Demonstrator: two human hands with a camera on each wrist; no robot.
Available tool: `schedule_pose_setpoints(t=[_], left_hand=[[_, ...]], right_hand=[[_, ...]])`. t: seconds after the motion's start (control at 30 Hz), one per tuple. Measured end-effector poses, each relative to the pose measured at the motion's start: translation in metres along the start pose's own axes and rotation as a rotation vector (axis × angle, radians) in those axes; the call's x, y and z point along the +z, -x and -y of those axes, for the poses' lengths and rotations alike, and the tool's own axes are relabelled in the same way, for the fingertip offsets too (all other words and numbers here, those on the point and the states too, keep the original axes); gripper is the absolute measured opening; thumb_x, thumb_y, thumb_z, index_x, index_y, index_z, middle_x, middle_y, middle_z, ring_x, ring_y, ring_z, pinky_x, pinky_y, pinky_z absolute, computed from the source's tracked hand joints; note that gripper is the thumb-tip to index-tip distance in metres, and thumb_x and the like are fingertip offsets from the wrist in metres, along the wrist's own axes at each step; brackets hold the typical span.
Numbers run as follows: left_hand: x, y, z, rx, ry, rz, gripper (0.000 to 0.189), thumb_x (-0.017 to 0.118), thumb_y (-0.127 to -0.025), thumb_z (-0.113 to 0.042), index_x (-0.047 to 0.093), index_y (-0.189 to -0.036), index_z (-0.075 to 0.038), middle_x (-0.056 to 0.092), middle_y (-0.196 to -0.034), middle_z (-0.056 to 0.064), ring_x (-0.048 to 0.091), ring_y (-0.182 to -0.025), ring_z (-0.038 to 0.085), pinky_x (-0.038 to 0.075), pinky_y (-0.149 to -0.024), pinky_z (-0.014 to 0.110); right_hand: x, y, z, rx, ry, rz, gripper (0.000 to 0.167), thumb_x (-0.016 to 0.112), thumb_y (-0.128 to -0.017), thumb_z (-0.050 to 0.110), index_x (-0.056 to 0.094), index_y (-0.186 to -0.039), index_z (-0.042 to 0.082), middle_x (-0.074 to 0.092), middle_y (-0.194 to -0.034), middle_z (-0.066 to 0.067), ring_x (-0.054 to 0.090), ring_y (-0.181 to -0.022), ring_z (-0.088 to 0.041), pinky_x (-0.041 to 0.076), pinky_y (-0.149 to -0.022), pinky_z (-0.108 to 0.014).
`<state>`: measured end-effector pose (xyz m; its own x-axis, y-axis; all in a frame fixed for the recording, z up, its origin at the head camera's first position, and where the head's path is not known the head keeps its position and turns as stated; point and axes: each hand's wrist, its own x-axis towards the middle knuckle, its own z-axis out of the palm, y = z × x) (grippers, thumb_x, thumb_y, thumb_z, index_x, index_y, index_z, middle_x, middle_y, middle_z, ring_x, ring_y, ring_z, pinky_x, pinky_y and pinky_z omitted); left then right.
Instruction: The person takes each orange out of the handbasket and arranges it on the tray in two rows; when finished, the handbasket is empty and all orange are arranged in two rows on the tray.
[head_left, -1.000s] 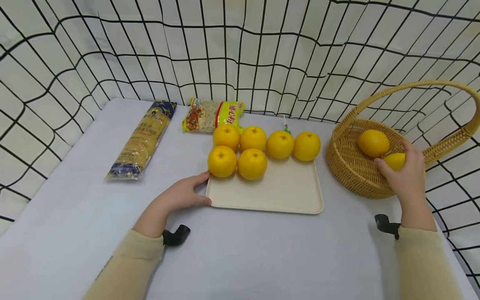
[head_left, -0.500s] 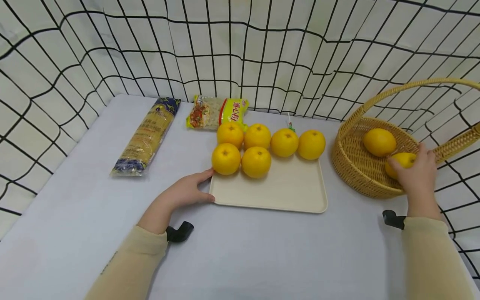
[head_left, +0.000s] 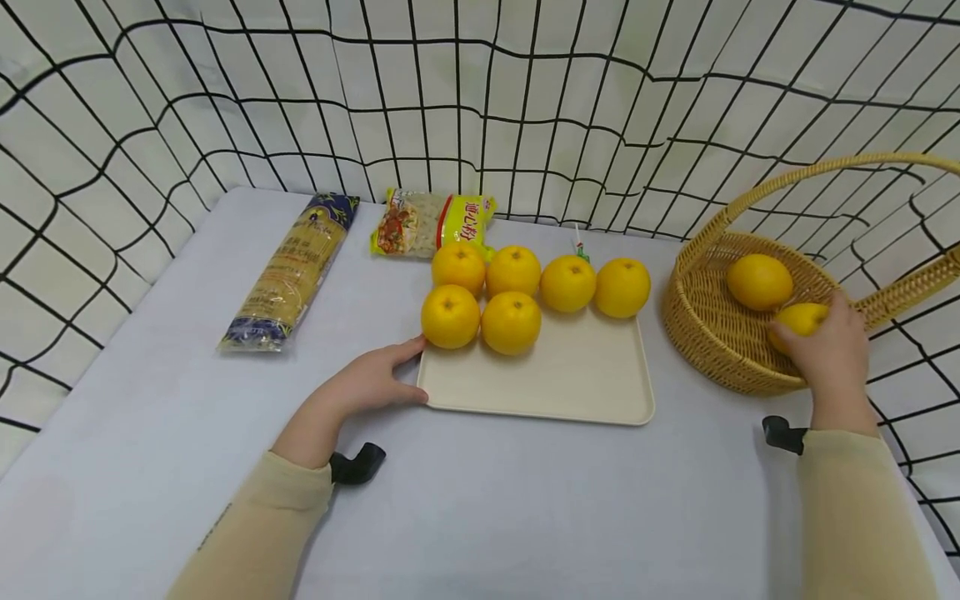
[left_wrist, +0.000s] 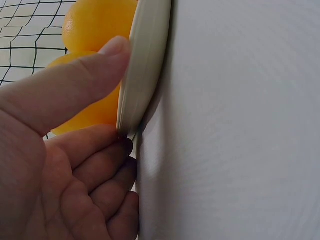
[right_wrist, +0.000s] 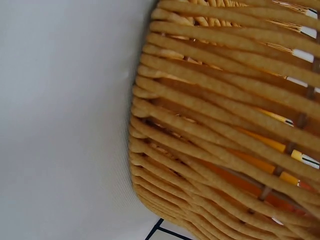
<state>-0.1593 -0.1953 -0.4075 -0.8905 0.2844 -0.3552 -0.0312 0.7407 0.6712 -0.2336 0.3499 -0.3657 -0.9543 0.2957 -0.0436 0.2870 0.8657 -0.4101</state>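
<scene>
In the head view, my left hand [head_left: 367, 385] rests at the left edge of a cream tray [head_left: 577, 383], thumb and index finger touching its rim. The left wrist view shows the thumb [left_wrist: 90, 80] against the tray's edge, other fingers loosely bent. Several oranges [head_left: 512, 322] stand on the tray in two rows. On the right, my right hand [head_left: 832, 346] reaches into a wicker basket [head_left: 693, 337] and holds a lemon [head_left: 802, 318] between thumb and fingers. A second yellow fruit [head_left: 759, 282], rounder, lies beside it. The right wrist view shows mostly the basket's weave [right_wrist: 215, 115].
A long pack of dry noodles [head_left: 292, 271] lies at the left of the white table [head_left: 525, 508]. Behind the oranges are a yellow food packet [head_left: 433, 223] and a small green-and-red wrapped thing on a stick [head_left: 580, 247]. Black netting [head_left: 450, 108] encloses the table; the basket's handle [head_left: 817, 171] arches high.
The head view has shifted slightly. My right hand has moved a little to the right within the basket with the lemon. My left hand stays at the tray's edge.
</scene>
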Motion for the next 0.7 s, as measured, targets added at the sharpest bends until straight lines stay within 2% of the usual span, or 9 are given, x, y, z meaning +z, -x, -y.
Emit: schedule_pose_setpoints(t=[0.2,0.43,0.6,0.7], left_hand=[[-0.0003,-0.0004,0.0007,0.004,0.003,-0.002,0.086,0.072,-0.075,-0.030,0.024,-0.144,-0.009,0.024,-0.150,0.008,0.021,-0.138,0.030,0.020,-0.112,0.047],[-0.0001,0.0010,-0.0003,-0.006,0.012,0.007,0.085,0.071,-0.076,-0.029,0.024,-0.144,-0.009,0.024,-0.150,0.009,0.021,-0.138,0.031,0.020,-0.112,0.048],[0.0002,0.0013,-0.0007,-0.005,0.005,-0.001,0.084,0.071,-0.076,-0.029,0.025,-0.144,-0.009,0.025,-0.149,0.009,0.022,-0.137,0.031,0.020,-0.112,0.048],[0.0008,0.0009,-0.0008,-0.007,-0.002,-0.005,0.084,0.071,-0.076,-0.030,0.025,-0.144,-0.009,0.025,-0.149,0.009,0.022,-0.137,0.031,0.020,-0.112,0.048]], right_hand=[[0.0009,0.0007,-0.0027,-0.039,0.036,0.002,0.093,0.053,-0.084,0.048,0.004,-0.144,-0.003,0.007,-0.143,-0.036,0.019,-0.123,-0.056,0.023,-0.096,-0.067],[0.0022,0.0007,-0.0059,-0.096,0.074,0.020,0.084,0.053,-0.086,0.041,0.009,-0.144,-0.002,0.013,-0.143,-0.036,0.016,-0.126,-0.056,0.014,-0.100,-0.066],[0.0022,0.0012,-0.0042,-0.089,0.047,0.001,0.083,0.053,-0.086,0.042,0.012,-0.144,0.000,0.020,-0.141,-0.036,0.020,-0.124,-0.056,0.015,-0.101,-0.065],[0.0005,0.0027,-0.0016,-0.056,-0.025,-0.036,0.085,0.053,-0.085,0.046,0.011,-0.145,0.002,0.022,-0.141,-0.034,0.023,-0.123,-0.054,0.021,-0.099,-0.065]])
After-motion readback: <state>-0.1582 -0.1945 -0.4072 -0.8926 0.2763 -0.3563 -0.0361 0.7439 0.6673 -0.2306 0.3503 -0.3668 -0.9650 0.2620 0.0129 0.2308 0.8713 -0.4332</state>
